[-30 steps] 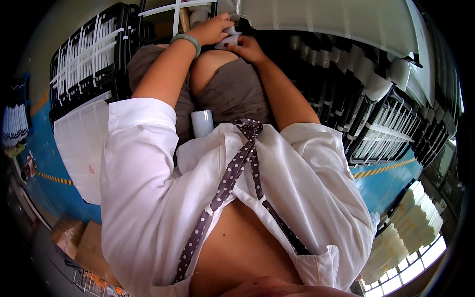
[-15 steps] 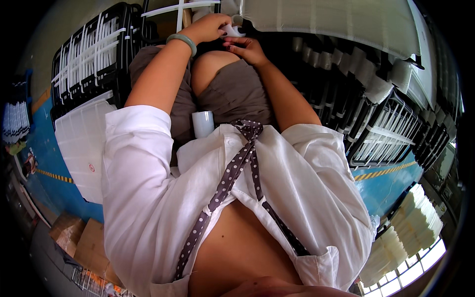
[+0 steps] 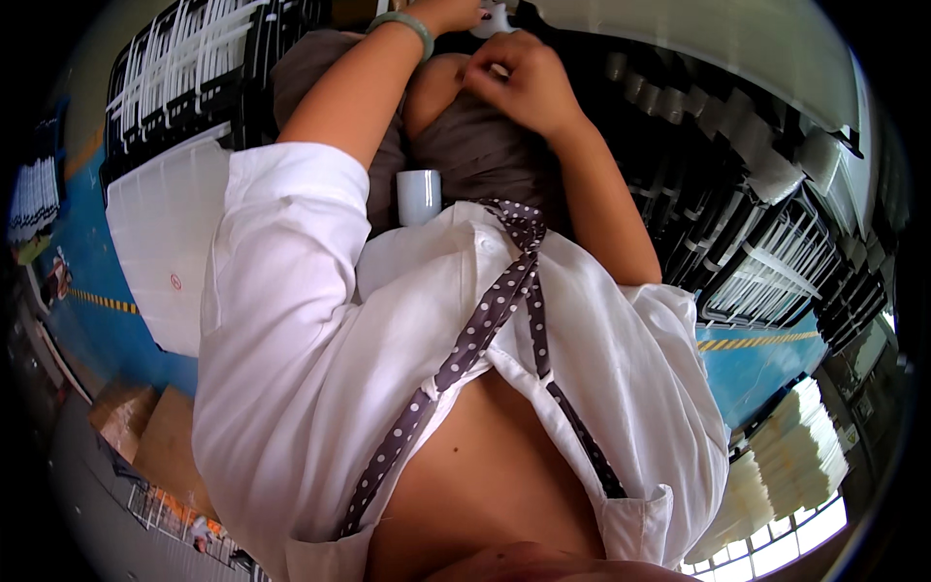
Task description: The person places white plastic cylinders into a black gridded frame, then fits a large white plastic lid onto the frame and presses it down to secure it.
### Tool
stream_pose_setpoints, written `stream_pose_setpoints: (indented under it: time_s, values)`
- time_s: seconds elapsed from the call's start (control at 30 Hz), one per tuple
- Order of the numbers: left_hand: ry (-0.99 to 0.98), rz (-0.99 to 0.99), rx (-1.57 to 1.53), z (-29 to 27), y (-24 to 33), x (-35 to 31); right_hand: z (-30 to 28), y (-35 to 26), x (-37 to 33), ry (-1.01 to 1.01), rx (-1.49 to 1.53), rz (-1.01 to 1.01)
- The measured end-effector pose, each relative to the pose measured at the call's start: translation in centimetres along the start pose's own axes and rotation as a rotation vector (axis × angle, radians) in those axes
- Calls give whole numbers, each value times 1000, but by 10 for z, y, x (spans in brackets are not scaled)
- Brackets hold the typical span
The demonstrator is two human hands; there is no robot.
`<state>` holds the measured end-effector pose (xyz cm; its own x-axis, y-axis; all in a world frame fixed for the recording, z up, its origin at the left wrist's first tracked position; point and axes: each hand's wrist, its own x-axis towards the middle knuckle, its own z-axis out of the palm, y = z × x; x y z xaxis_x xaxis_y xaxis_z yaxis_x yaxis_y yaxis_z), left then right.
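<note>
My left hand [image 3: 451, 14], a pale green bangle at its wrist, is at the top edge and partly cut off. Its fingers are closed against a small white curved piece [image 3: 493, 21], whose kind I cannot make out. Below and right of that piece is my right hand [image 3: 529, 80], apart from it, over my bare knee. Its fingers are curled and pinched together; a small pale spot shows between them, too small to name. A glossy white cylinder [image 3: 419, 198] rests in my lap against the shirt.
Stacked black frames with white bars [image 3: 184, 73] stand at the left, beside a translucent white panel [image 3: 170, 242]. More black frames with wrapped ends [image 3: 669, 102] crowd the right, under a large pale panel [image 3: 698, 48]. Cardboard boxes [image 3: 175, 451] sit at lower left.
My right hand has drawn back from the white piece toward me and curled its fingers. My left hand stays by the piece. The whole view has shifted, so both hands sit higher.
</note>
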<state>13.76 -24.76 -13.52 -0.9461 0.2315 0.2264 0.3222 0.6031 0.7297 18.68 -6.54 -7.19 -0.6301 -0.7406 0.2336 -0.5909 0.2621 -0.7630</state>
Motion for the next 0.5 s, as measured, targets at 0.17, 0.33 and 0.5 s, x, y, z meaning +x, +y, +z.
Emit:
stream_pose_setpoints:
  time_s: [0.17,0.33,0.5]
  values:
    - [12,30,43,3,8,0,0,-68,-19,-401,-196,-272]
    - [28,-12,37,4,7,-5,16,-72,-34,-514,-193,-210]
    - [-63,54,64,7,-5,-4,2,-54,-29,-430,257,-181]
